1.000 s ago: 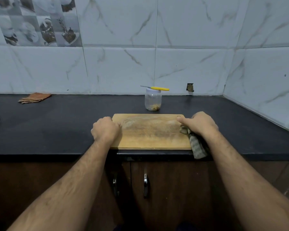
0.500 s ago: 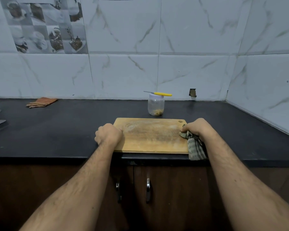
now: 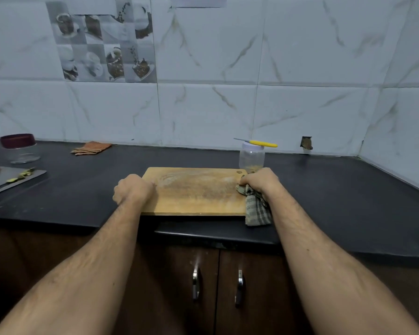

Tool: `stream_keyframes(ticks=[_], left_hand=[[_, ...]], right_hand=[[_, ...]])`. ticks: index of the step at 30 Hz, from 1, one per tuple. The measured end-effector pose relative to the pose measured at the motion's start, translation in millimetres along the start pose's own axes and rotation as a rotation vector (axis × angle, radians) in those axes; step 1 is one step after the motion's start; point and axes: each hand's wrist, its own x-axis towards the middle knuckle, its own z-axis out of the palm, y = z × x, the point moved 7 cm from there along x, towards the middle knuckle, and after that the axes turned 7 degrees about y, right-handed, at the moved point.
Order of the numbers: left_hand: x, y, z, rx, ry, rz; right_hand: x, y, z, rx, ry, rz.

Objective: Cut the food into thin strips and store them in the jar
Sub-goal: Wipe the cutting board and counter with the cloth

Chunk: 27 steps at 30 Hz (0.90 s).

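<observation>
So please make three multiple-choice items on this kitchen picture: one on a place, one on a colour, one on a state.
1. Where does the knife lie?
A. on the wooden cutting board
B. on top of the closed jar
C. on the orange cloth

2. What colour is the knife's handle?
A. yellow
B. red
C. black

3. What is the right hand doing?
A. resting open on the countertop
B. lifting the jar
C. gripping a checked cloth

Key: 1 B, the knife lies across the jar lid. 2 A, the handle is bright yellow. 3 C, the fingers curl round the checked cloth at the cutting board edge.
</observation>
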Motion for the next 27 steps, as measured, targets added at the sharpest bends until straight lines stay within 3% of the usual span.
stream_keyframes(ticks=[12,19,23,25,27], left_hand=[[74,-69,-31,0.083,0.051,-0.113],[79,-81,-21,0.148,0.045,-0.113],[67,-72,-24,0.221,0.058,-0.152],[52,-51,-24,0.285,0.08,-0.1],[36,-15,-17,0.288,0.11,0.072]], right_hand=[[-1,-76,100,-0.06,-0.11,-0.109],[-3,-66,112,-0.059,-0.128,-0.093],[-3,-60,108,0.109,-0.203,-0.071],[-3,-57,94,0.205,-0.205,-0.073],[2,-55,70,0.192,-0.135,-0.116]])
